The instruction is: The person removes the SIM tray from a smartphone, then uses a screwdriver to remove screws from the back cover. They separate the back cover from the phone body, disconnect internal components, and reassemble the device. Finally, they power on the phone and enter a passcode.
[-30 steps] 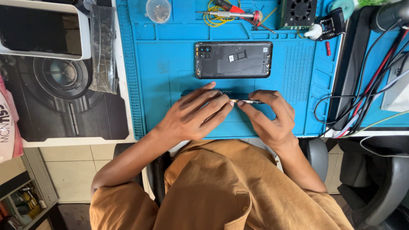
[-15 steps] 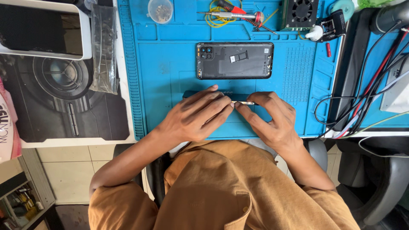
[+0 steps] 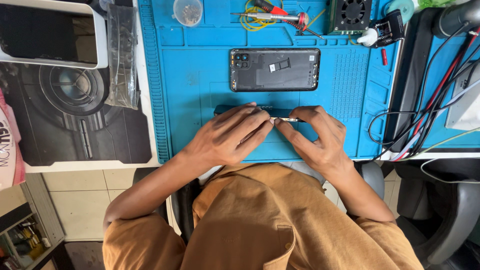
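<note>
Both hands are working right at the near edge of a blue silicone repair mat, the ribbed kind with little moulded trays along the top. The left hand is lying flat-ish over a dark, thin, glossy strip and its fingers are pinching down toward a small silvery metal piece. The right hand is coming in from the other side, fingertips closing on that same shiny bit, so both sets of fingers are gripping it between them. What the piece actually is, I can't tell; it's tiny and mostly covered by fingertips.

Just beyond the hands an opened phone is lying face down, back cover off, matte black inner frame showing, with camera lenses at its left end.

Further back, a small clear round dish is holding tiny specks, too small to make out. A red-handled tool is resting on a yellow wire coil. A square black fan is getting cut off by the top edge. A crinkly clear plastic bag is sitting on the desk left of the mat, and tangled cables are trailing off on the right.
</note>
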